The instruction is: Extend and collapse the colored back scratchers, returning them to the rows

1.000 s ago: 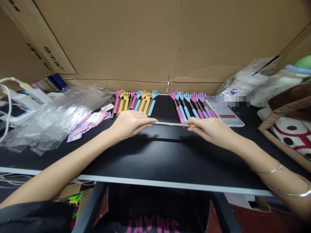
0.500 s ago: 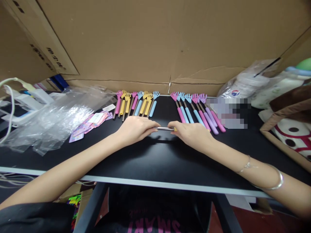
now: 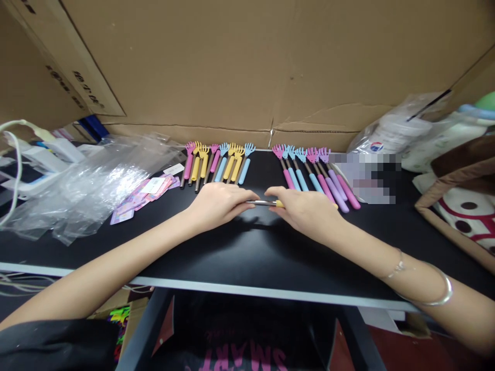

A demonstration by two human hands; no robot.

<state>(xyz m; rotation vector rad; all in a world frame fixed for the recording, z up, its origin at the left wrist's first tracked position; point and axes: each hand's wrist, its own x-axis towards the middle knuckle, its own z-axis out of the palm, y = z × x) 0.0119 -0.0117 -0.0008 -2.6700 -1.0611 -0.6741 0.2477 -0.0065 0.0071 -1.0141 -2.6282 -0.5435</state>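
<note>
Between my two hands a back scratcher (image 3: 264, 203) lies level above the table, with its bare metal rod and a bit of yellow grip showing. My left hand (image 3: 216, 206) is closed on the rod side; its fingers hide that end. On the yellow grip, my right hand (image 3: 311, 210) is closed, and most of the grip is hidden beneath it. Just beyond my left hand lies a row of back scratchers (image 3: 229, 168) with pink, yellow and blue claw heads. Another group of back scratchers (image 3: 315, 182), in pink, blue and purple, lies beyond my right hand.
Clear plastic bags (image 3: 83, 188) and colourful cards (image 3: 141, 198) lie at the left, near a white cabled device (image 3: 42, 167). A bagged cup (image 3: 400, 135) and a brown-trimmed bag (image 3: 460, 206) stand right. A cardboard wall (image 3: 247, 67) closes the back; the table edge (image 3: 247, 294) runs in front.
Slightly more of the yellow grip shows at my right fingertips, and the right thumb and fingers sit a little further apart. Both hands stay on the back scratcher in nearly the same place.
</note>
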